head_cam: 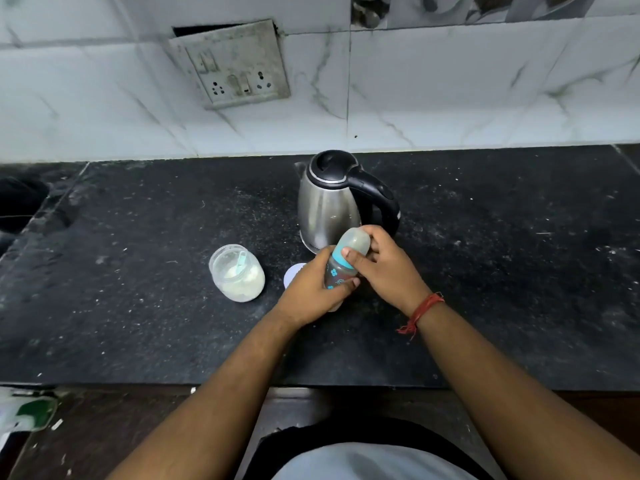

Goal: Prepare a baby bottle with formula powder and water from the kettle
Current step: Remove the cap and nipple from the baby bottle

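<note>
A baby bottle [337,273] with a blue collar and a clear cap [354,242] is held tilted in front of the kettle. My left hand [311,292] grips the bottle's patterned body from the left. My right hand [382,265] curls round the cap and collar, thumb across the blue ring. A steel kettle [329,202] with a black lid and handle stands just behind the bottle. An open clear jar of white formula powder [237,273] with a blue scoop inside sits to the left.
A white round lid [293,273] lies on the black stone counter [502,271], partly hidden by my left hand. A wall socket plate [235,67] is set in the tiled wall behind. The counter's front edge runs near my body.
</note>
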A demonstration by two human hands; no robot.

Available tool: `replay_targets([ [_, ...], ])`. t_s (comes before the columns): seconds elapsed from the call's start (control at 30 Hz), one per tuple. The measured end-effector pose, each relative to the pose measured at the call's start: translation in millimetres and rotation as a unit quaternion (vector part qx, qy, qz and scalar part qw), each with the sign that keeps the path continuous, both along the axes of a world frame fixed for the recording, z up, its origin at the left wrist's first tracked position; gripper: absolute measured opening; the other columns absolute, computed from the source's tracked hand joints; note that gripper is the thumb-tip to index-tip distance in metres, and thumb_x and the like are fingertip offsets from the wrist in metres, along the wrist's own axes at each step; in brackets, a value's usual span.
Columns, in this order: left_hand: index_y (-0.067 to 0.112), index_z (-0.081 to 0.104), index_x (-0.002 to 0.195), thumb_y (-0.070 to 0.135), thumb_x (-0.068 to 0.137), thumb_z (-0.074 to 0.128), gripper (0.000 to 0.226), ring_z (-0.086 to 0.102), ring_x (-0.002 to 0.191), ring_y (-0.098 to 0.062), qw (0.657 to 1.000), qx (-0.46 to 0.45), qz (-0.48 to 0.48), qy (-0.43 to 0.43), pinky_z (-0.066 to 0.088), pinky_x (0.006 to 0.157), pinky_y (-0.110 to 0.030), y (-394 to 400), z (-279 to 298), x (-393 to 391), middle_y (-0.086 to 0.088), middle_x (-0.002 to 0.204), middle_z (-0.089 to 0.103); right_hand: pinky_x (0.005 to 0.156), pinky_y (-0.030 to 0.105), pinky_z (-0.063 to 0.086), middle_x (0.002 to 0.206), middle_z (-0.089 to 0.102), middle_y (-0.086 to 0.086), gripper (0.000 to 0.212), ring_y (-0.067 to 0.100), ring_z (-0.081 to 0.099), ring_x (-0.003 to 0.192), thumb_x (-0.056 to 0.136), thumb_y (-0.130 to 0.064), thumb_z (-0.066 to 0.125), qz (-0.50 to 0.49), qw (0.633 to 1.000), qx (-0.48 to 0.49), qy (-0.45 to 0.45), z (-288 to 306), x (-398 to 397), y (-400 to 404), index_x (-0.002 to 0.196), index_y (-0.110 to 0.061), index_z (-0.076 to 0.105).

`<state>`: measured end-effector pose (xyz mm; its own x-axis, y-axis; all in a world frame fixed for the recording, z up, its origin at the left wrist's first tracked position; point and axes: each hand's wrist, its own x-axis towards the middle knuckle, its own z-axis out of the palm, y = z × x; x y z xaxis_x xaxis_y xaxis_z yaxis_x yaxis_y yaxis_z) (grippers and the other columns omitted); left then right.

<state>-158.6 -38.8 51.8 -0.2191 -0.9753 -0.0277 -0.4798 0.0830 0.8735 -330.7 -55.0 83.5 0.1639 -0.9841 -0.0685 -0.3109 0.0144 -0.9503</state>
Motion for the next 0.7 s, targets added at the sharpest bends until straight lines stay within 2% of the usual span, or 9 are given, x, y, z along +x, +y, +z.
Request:
replay_targets([
  [0.1, 0.029, 0.052, 0.129, 0.041, 0.085, 0.074, 0.051, 0.069, 0.095, -0.006, 1.0, 0.001, 0.0, -0.008, 0.058, 0.087, -0.037, 1.9, 2.0, 17.8, 0.009, 0.106, 0.071, 0.08, 0.023, 0.057, 0.107, 0.069, -0.009, 0.031, 0.004, 0.068, 0.095, 0.092, -0.037, 0.07, 0.019, 0.999, -0.001, 0.04, 6.1, 13.6, -4.4, 0.12, -0.031, 0.057],
  [0.2, 0.033, 0.05, 0.129, 0.044, 0.083, 0.073, 0.052, 0.069, 0.094, -0.007, 0.999, -0.01, -0.013, -0.028, 0.057, 0.087, -0.043, 4.2, 1.9, 32.4, 0.01, 0.107, 0.069, 0.071, 0.021, 0.053, 0.094, 0.069, -0.009, 0.023, 0.004, 0.067, 0.083, 0.091, -0.047, 0.067, 0.036, 0.995, -0.012, 0.094, 12.8, 24.9, -8.5, 0.106, -0.03, 0.062],
  [0.3, 0.033, 0.05, 0.125, 0.054, 0.08, 0.071, 0.054, 0.069, 0.095, -0.008, 0.998, -0.021, -0.024, -0.056, 0.057, 0.086, -0.043, 6.7, 1.2, 40.4, 0.011, 0.108, 0.07, 0.069, 0.036, 0.059, 0.086, 0.071, -0.005, 0.033, 0.009, 0.069, 0.074, 0.086, -0.062, 0.063, 0.053, 0.988, 0.001, 0.146, 14.1, 35.0, -14.0, 0.094, -0.03, 0.061],
  [0.37, 0.03, 0.05, 0.128, 0.061, 0.079, 0.071, 0.062, 0.069, 0.096, -0.008, 0.998, -0.02, -0.023, -0.063, 0.056, 0.087, -0.042, 7.8, 0.0, 44.2, 0.012, 0.109, 0.07, 0.067, 0.039, 0.06, 0.081, 0.071, -0.003, 0.039, 0.014, 0.069, 0.069, 0.084, -0.066, 0.063, 0.06, 0.983, 0.006, 0.176, 14.1, 40.5, -17.1, 0.088, -0.028, 0.06],
  [0.53, 0.025, 0.053, 0.126, 0.064, 0.076, 0.069, 0.064, 0.068, 0.091, -0.009, 0.998, -0.009, -0.027, -0.06, 0.056, 0.084, -0.041, 7.8, 0.8, 50.2, 0.01, 0.103, 0.071, 0.064, 0.037, 0.058, 0.075, 0.068, -0.002, 0.034, 0.014, 0.064, 0.063, 0.087, -0.056, 0.067, 0.062, 0.98, -0.002, 0.191, 14.8, 47.6, -18.8, 0.081, -0.023, 0.06],
  [0.7, 0.024, 0.059, 0.122, 0.047, 0.08, 0.077, 0.052, 0.069, 0.091, -0.016, 0.997, 0.043, -0.05, 0.04, 0.056, 0.089, -0.044, 9.5, 3.9, 49.2, 0.004, 0.101, 0.072, 0.059, 0.032, 0.052, 0.072, 0.066, -0.002, 0.034, 0.011, 0.06, 0.062, 0.09, -0.048, 0.066, 0.068, 0.98, -0.008, 0.186, 15.3, 47.2, -17.8, 0.08, -0.017, 0.061],
])
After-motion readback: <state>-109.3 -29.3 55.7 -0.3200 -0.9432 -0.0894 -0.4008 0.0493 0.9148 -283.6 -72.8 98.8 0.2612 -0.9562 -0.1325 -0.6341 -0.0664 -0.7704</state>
